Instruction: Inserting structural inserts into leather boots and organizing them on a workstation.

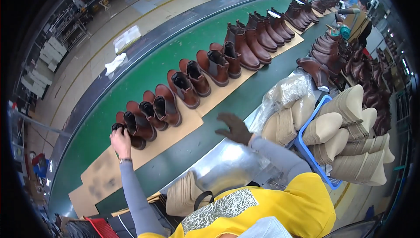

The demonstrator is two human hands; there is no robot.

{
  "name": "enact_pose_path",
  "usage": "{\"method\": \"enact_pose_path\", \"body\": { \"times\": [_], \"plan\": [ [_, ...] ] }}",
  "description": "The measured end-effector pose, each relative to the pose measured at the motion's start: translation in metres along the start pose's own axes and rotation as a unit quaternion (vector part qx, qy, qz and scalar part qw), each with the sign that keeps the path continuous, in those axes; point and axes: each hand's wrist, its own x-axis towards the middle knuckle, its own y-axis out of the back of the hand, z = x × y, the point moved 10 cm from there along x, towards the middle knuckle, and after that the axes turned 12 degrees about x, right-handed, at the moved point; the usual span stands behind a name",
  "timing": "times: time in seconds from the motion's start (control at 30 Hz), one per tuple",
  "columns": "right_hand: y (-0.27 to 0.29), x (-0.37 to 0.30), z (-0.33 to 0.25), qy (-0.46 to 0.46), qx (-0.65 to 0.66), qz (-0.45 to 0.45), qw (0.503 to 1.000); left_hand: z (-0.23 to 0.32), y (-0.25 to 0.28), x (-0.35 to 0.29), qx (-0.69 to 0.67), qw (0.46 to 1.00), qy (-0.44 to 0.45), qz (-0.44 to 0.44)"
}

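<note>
My bare left hand point(120, 143) is at the dark collar of the leftmost brown ankle boot point(138, 142), its fingers closed on the boot's top edge. Part of that boot is hidden behind the hand. Beside it, a row of similar brown boots point(161, 103) stands upright on flattened cardboard point(189, 124). My right hand point(235, 128), in a dark glove, hovers at the near side of the green table point(164, 145). Its fingers are spread and nothing is in them.
At right, a blue basket point(302, 144) holds several stacks of beige foot-shaped inserts point(323, 128). Clear plastic bags point(286, 90) lie beside it. More inserts point(183, 196) stand against my front. Brown boots point(323, 50) crowd a rack at far right. A white cloth point(115, 64) lies on the table's far edge.
</note>
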Motion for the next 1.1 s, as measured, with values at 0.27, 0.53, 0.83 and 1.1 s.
{"method": "enact_pose_path", "body": {
  "times": [0.27,0.53,0.83,1.1],
  "plan": [
    [0.199,0.219,0.121,-0.034,-0.160,0.213,0.963,-0.026,0.042,-0.094,-0.023,0.999,0.037,0.001],
    [0.234,0.308,0.256,-0.281,-0.340,0.173,0.881,-0.044,0.063,-0.178,0.037,0.987,0.129,-0.089],
    [0.240,0.313,0.373,-0.411,-0.329,-0.012,0.850,-0.009,0.079,-0.181,0.019,0.990,0.111,-0.088],
    [0.272,0.280,0.312,-0.252,-0.286,0.177,0.907,-0.030,0.108,-0.213,0.014,0.996,0.069,-0.047]
  ]
}}
